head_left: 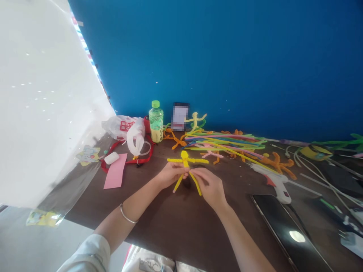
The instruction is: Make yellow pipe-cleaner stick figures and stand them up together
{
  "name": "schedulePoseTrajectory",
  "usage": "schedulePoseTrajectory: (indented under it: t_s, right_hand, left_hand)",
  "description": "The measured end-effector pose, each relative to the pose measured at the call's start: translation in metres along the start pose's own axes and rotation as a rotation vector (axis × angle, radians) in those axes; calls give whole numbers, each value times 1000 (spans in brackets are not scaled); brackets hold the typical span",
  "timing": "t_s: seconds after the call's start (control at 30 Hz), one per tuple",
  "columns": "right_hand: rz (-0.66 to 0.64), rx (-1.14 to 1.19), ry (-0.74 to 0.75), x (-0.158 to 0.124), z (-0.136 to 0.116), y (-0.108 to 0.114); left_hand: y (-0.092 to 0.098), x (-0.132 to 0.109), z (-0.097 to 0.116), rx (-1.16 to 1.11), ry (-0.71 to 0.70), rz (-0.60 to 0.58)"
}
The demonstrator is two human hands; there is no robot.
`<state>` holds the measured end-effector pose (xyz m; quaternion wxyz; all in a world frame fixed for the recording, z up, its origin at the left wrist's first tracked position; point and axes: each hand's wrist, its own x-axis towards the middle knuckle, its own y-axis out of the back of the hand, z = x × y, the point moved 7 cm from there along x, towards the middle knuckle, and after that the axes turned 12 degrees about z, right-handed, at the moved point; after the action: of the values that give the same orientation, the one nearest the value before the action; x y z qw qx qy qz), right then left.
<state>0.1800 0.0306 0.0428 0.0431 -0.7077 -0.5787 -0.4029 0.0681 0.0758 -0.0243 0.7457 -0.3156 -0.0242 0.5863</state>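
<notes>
A yellow pipe-cleaner figure (185,155) is held over the dark brown table (170,234), arms outstretched. The left hand (170,175) pinches its torso; the right hand (210,186) grips the top of one leg. Behind lie loose multicoloured pipe cleaners (224,140); rightward, a white glue gun (269,177) rests near a smartphone (283,223).

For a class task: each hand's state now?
Left hand: closed, holding the yellow pipe-cleaner stick figure by its torso.
Right hand: closed on the figure's upper leg.
</notes>
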Motion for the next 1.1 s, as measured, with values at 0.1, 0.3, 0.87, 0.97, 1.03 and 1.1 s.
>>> schedulePoseTrajectory:
  t_s: [0.1,0.3,0.87,0.97,1.03,1.1]
  right_hand:
    - [-81,-205,309,-6,-14,-1]
    - [75,-203,214,-4,-12,4]
    - [133,-203,-200,-6,16,0]
    - [111,-453,204,-6,-7,-4]
    - [109,-539,351,-8,-15,-5]
    - [109,-538,402,-8,-17,-4]
  left_hand:
    - [1,1,-7,-50,95,18]
    - [-5,-2,-10,-116,86,-27]
    - [4,-5,8,46,-235,203]
    - [7,0,8,-45,-214,213]
    - [8,0,8,-63,-200,225]
    - [8,0,8,-54,-193,226]
